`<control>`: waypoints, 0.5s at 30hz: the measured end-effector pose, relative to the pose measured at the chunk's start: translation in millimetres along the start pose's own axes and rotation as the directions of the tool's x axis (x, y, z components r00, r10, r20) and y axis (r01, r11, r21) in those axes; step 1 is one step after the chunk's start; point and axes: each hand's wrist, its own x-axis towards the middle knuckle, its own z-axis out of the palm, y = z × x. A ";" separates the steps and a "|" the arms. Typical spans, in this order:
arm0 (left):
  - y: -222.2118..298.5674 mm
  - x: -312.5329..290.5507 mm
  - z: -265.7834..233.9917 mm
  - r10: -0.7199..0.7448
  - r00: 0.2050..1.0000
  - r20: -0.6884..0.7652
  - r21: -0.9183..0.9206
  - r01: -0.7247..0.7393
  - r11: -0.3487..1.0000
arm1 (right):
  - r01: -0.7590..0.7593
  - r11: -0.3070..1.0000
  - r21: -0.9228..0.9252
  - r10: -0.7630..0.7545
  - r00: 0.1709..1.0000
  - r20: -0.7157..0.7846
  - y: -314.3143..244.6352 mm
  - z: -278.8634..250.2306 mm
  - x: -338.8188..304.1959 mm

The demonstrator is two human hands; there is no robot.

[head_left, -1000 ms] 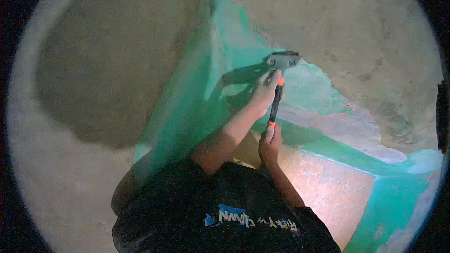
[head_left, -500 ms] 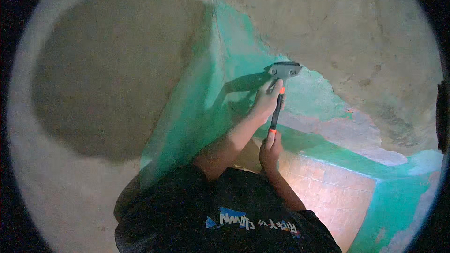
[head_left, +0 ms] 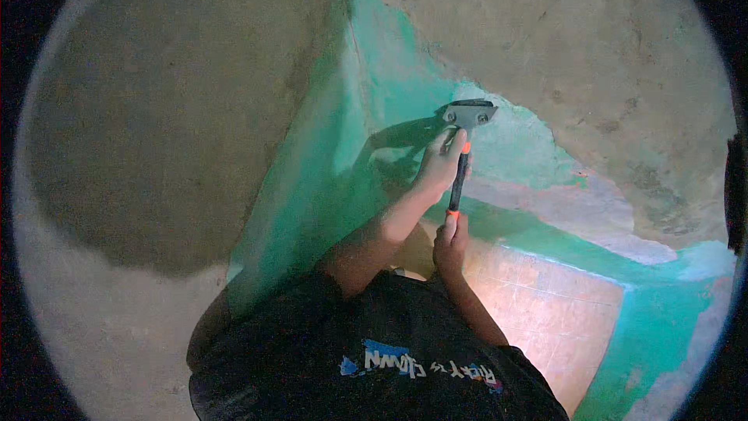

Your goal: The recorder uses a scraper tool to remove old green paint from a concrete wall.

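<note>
Both my hands are closed around a long-handled scraper [head_left: 460, 179], a grey wide-headed tool with a black and orange handle. My left hand [head_left: 441, 164] grips high on the handle, just under the head. Lower down, my right hand [head_left: 450, 242] wraps the handle's end. The scraper head lies against or close to the green paint [head_left: 405, 113], a little below its ragged border with bare plaster [head_left: 545, 23]; whether the blade touches cannot be made out. The hands and tool cast a dark shadow to their left.
Bare grey-brown wall [head_left: 171, 109] fills the left, under a large round shadow. A corner crease runs down through the green. Pale patches [head_left: 553, 206] show at the right, above a brightly lit, lined tan surface [head_left: 545, 296] with green borders. A dark object [head_left: 733, 195] stands at the far right edge.
The wall has shifted up and slightly left in view. Against it, the scraper head sits a little lower, farther from the paint's upper border. Both hands keep their grip.
</note>
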 end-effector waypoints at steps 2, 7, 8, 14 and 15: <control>-6.4 4.6 0.1 -0.009 1.000 -0.005 0.002 0.009 1.000 | -0.031 0.999 0.034 0.031 0.999 0.009 9.8 0.3 4.2; -1.1 1.8 1.8 0.045 0.999 -0.013 0.067 -0.044 0.997 | -0.031 0.989 0.146 0.024 0.998 0.051 0.8 -4.7 6.6; -5.7 0.1 -1.8 0.039 0.999 -0.018 0.068 -0.038 0.997 | -0.038 0.989 0.145 0.031 0.998 0.054 4.3 -5.2 1.8; -7.5 1.7 2.7 -0.044 0.997 -0.062 0.026 0.046 0.999 | 0.004 1.000 0.005 -0.004 0.999 0.035 14.7 -1.8 6.3; 4.7 2.6 9.0 0.009 1.000 -0.026 0.049 -0.007 0.999 | 0.067 0.998 0.003 -0.067 0.998 -0.013 4.4 0.1 12.8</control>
